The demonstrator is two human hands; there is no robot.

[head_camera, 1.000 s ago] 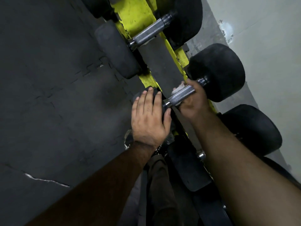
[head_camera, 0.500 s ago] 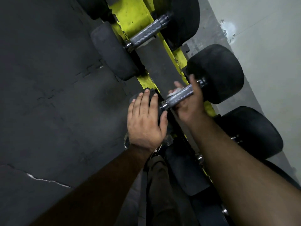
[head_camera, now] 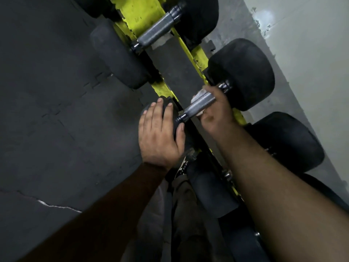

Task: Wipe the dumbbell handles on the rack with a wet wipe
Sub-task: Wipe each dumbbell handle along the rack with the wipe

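To the left of both hands lay dark rubber floor matting [head_camera: 56,110] with a pale crack. The left hand [head_camera: 160,135] lay flat, fingers straight, on the near black head of the dumbbell. Its knurled handle [head_camera: 198,105] ran diagonally from beside that hand up and to the right toward the far head [head_camera: 243,72]. The right hand [head_camera: 217,110] was curled around the handle, pressing a white wet wipe [head_camera: 198,96] against it. Beyond the hands, the yellow rack [head_camera: 143,14] held another dumbbell [head_camera: 156,33] lying along the same diagonal. Right of the right hand stood a pale wall [head_camera: 311,53], with more black heads [head_camera: 287,140] nearer the forearm.
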